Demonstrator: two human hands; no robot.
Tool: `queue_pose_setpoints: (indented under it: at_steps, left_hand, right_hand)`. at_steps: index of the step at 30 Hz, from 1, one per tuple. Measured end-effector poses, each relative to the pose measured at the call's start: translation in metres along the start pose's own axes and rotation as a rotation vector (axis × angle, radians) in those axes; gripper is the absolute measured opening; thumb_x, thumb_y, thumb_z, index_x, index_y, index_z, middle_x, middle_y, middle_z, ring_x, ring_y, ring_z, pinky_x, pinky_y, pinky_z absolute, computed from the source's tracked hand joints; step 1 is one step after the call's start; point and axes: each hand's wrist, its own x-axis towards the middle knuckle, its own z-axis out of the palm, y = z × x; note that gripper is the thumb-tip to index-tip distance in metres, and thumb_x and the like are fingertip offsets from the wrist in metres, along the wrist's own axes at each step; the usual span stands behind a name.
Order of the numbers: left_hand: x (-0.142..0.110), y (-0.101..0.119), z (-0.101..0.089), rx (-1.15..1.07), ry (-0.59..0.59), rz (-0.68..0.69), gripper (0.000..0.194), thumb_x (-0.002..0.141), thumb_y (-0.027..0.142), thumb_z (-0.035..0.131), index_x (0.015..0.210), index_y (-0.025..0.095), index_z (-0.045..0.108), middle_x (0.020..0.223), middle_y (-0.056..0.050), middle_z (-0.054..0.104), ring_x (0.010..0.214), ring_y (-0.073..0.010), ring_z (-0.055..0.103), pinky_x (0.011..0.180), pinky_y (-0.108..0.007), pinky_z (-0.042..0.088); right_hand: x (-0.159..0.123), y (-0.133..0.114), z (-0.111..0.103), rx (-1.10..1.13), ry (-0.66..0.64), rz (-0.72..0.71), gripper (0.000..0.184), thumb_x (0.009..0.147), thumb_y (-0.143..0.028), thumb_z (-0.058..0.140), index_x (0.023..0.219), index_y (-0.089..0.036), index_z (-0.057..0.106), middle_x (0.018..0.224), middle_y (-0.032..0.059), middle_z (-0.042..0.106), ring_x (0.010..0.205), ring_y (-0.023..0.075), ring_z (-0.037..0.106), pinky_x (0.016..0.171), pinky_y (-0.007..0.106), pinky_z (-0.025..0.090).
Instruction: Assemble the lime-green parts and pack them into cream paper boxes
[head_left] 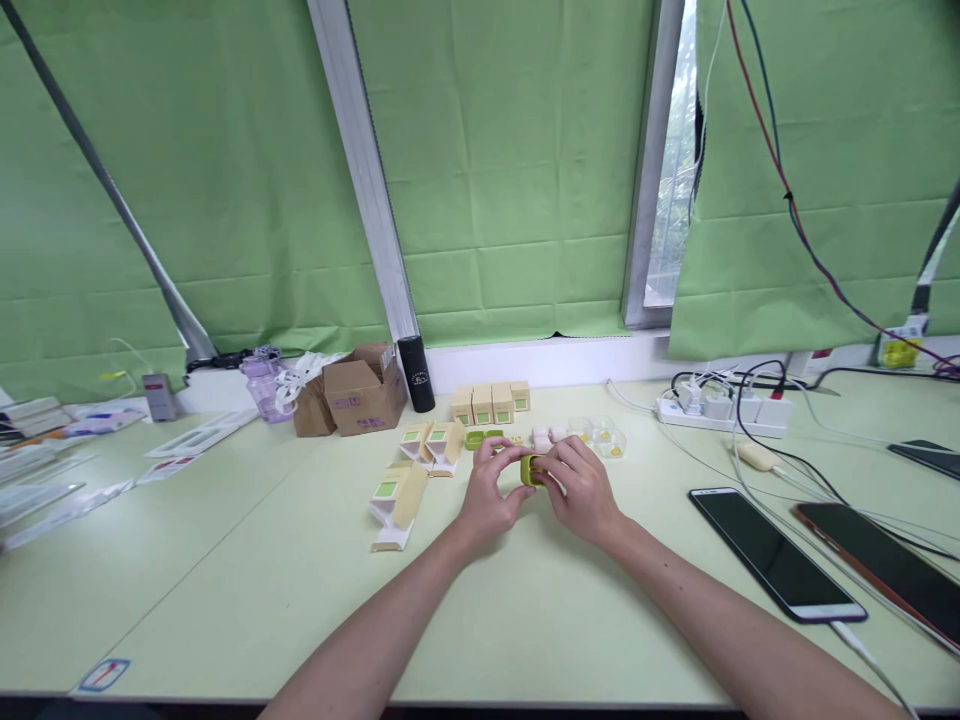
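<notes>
Above the middle of the table, a small olive-green case (528, 470) sits between my two hands. My left hand (491, 492) grips its left side between thumb and fingers. On the right, my right hand (577, 485) has its fingertips at the case's opening; whether they pinch a smaller part inside is hidden. Just beyond my hands lie green case pieces (475, 440), whitish-pink small pieces (547, 436) and clear round containers (600, 436) with yellow bits. To the left are small cardboard boxes with open flaps (399, 495), with green windows.
Several closed small boxes (482, 404) stand in a row at the back. Behind them to the left are a black bottle (416, 374), a cardboard carton (365, 392) and a purple bottle (265, 385). Phones (776, 553), cables and a power strip (724, 414) occupy the right side.
</notes>
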Motion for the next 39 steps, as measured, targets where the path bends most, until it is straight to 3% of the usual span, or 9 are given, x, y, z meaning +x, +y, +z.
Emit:
queue_pose_setpoints:
  at_steps: [6,15,21,26,31,39]
  left_hand:
    - [0.002,0.000,-0.001,-0.014,0.045,-0.008,0.047,0.078,0.008,0.075,0.121,0.027,0.069,0.125,-0.010,0.054,0.127,-0.0294,0.054,0.113,-0.052,0.045]
    - [0.002,-0.001,0.001,0.068,0.097,-0.007,0.046,0.078,0.013,0.079,0.122,0.027,0.069,0.122,-0.010,0.053,0.125,-0.0298,0.052,0.111,-0.053,0.045]
    - [0.000,0.002,0.002,0.073,0.074,0.000,0.046,0.081,0.019,0.080,0.124,0.026,0.068,0.122,-0.011,0.056,0.127,-0.0300,0.050,0.111,-0.052,0.044]
    - [0.002,0.003,-0.001,0.042,0.075,0.034,0.044,0.086,0.020,0.074,0.128,0.025,0.064,0.122,-0.010,0.063,0.128,-0.0290,0.049,0.111,-0.051,0.044]
    - [0.005,0.000,0.000,0.040,0.127,-0.038,0.013,0.094,0.026,0.063,0.105,0.022,0.070,0.108,-0.010,0.064,0.115,-0.0268,0.056,0.104,-0.048,0.048]
    - [0.007,-0.006,0.005,-0.039,0.142,-0.114,0.010,0.091,0.029,0.067,0.091,0.021,0.073,0.095,-0.006,0.061,0.096,-0.0218,0.062,0.093,-0.041,0.054]
  right_hand:
    - [0.000,0.000,-0.008,0.071,-0.005,-0.021,0.034,0.092,-0.008,0.054,0.122,-0.022,0.063,0.100,0.0089,0.068,0.090,0.0252,0.060,0.074,0.040,0.048]
    - [-0.003,-0.002,-0.005,0.052,-0.087,0.050,0.060,0.091,-0.013,0.056,0.149,-0.024,0.043,0.136,0.0150,0.062,0.126,0.0334,0.060,0.098,0.053,0.057]
    - [-0.007,0.003,0.001,0.106,-0.107,0.059,0.059,0.093,-0.010,0.054,0.149,-0.025,0.043,0.134,0.0143,0.065,0.124,0.0310,0.062,0.099,0.052,0.059]
    - [-0.010,0.006,0.005,0.198,-0.068,0.151,0.060,0.093,-0.010,0.054,0.149,-0.028,0.044,0.135,0.0133,0.063,0.128,0.0309,0.060,0.098,0.053,0.061]
    - [-0.008,0.006,0.005,0.260,0.003,0.226,0.054,0.093,-0.011,0.056,0.145,-0.028,0.050,0.136,0.0134,0.061,0.121,0.0299,0.064,0.097,0.053,0.062]
    - [-0.009,0.002,0.007,0.276,0.008,0.214,0.047,0.094,-0.012,0.057,0.138,-0.027,0.054,0.130,0.0130,0.064,0.119,0.0302,0.065,0.096,0.054,0.062]
